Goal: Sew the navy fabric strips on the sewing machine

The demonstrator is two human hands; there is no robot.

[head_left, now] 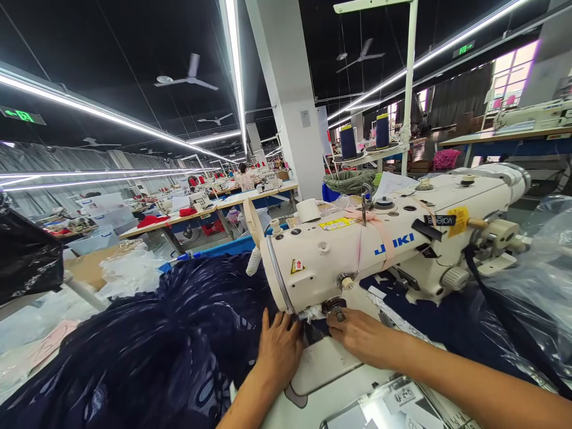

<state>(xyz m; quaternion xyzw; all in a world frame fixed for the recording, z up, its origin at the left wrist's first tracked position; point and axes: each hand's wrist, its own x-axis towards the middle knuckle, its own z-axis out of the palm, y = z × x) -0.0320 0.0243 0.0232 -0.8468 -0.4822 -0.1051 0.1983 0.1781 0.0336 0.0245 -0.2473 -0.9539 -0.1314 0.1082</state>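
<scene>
A white JUKI sewing machine (330,262) stands before me, its head above both hands. Under its needle area lies a small piece of dark navy fabric (318,331). My left hand (280,344) rests flat at the left of the needle area, fingers stretched forward beside the fabric. On the other side, my right hand (364,338) has its fingers curled and pressed together at the fabric's right edge; the fingertips are partly hidden by the machine's parts. A large heap of shiny navy fabric (179,333) spreads left of the machine, close to my left hand.
Two navy thread cones (348,142) stand on a rack behind the machine. Clear plastic (531,292) and a dark strap lie at the right. A black plastic bag (27,250) hangs at the left. Farther back, a person (247,177) sits among sewing tables.
</scene>
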